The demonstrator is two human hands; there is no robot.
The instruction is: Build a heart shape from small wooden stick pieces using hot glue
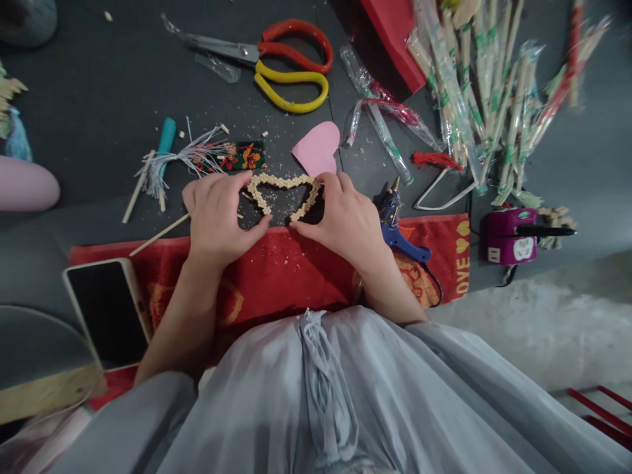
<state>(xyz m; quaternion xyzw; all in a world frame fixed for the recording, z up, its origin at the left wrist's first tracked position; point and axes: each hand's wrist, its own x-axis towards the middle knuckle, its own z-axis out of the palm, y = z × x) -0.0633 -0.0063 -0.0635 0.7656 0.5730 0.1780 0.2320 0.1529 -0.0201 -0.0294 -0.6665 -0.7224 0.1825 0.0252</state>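
Hands frame a heart outline built of small pale wooden pieces at the centre of the frame, lying on the dark surface just above a red cloth; the left hand pinches its left lobe and lower edge, the right hand grips the right lobe. The outline looks closed and whole, so shaping seems largely done; sawdust crumbs lie around it. A pink paper heart sits just above; scissors rest at upper centre; a glue gun lies to the right.
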